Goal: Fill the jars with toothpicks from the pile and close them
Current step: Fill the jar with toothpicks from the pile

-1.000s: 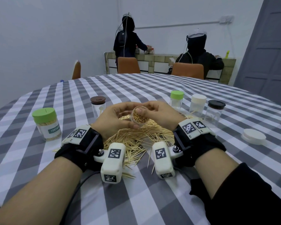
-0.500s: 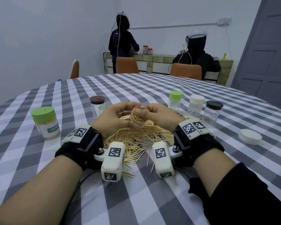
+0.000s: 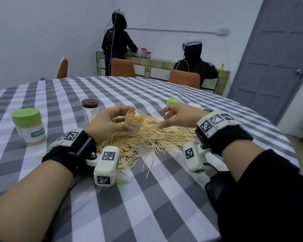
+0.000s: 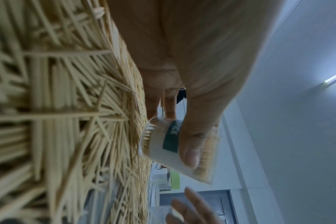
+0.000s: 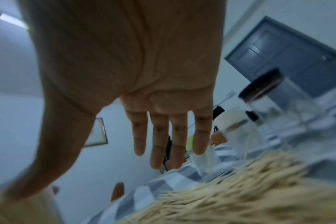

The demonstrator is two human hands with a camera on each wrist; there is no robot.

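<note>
At the far left of the checked table [image 3: 147,198] stands a closed jar with a green lid [image 3: 29,126], packed with toothpicks and bearing a white label with a green band. Farther back and a little to the right stands a clear jar with a brown lid [image 3: 90,110], nearly empty apart from a stick or two. Next comes the left hand [image 3: 108,124], raised just above the pile of toothpicks [image 3: 147,137], with its thumb and fingers curled round an open jar [image 3: 134,124] that has no lid on. This jar is full of toothpicks standing on end, their tips showing at the mouth, and it is tilted toward the person; the left wrist view shows the thumb pressed across its label (a green band with the letters "PICK" readable). The pile spreads over the cloth beneath and between both hands, with loose sticks straying toward the near edge. To the right, the right hand [image 3: 179,117] hovers just beside the open jar without touching it, fingers spread and relaxed, holding nothing; the right wrist view shows its four fingers [image 5: 175,136] nearly straight. Behind that hand a light green lid [image 3: 173,101] peeks out, and the right wrist view also shows a clear jar with a black lid [image 5: 267,91] beyond the pile.
</note>
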